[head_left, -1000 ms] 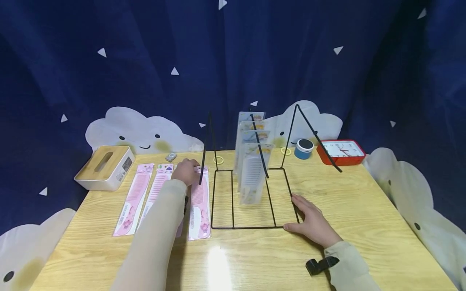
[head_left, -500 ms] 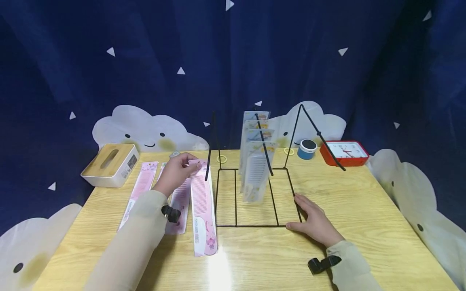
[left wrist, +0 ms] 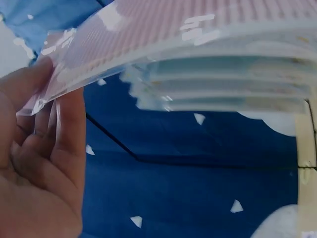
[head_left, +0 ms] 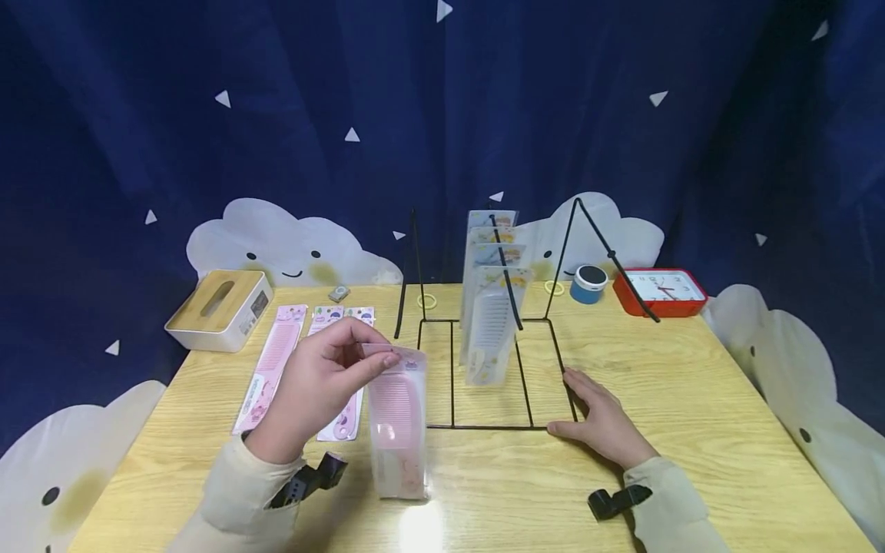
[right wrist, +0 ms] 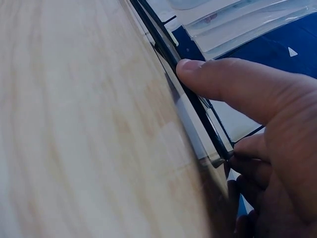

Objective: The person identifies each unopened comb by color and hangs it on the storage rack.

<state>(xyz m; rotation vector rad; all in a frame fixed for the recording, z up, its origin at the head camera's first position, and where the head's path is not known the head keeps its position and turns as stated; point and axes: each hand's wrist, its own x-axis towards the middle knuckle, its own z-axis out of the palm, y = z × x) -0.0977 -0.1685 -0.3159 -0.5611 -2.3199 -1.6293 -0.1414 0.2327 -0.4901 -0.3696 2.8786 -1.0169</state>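
In the head view, my left hand (head_left: 314, 388) pinches the top of a clear package holding a pink comb (head_left: 396, 415), which hangs upright over the table left of the black wire rack (head_left: 452, 384). The left wrist view shows the pink comb's package (left wrist: 163, 37) bent slightly between thumb and fingers. Several packaged pale combs (head_left: 492, 326) hang one behind another on the rack's middle hook. My right hand (head_left: 608, 426) rests at the rack's front right corner; its thumb (right wrist: 223, 79) lies against the front bar. Some of its fingertips are hidden in the right wrist view.
Three packaged pink combs lie at left, one being the leftmost comb (head_left: 280, 349). Behind them are a wood-topped tissue box (head_left: 221, 311) and a small grey object (head_left: 339, 293). A blue round container (head_left: 588, 286) and a red clock (head_left: 660, 290) stand back right. The rack's outer hooks jut forward.
My left hand has picked up the rightmost pink comb package from the table and brought it nearer and upright. My right hand stays at the rack corner. The head view has shifted slightly.
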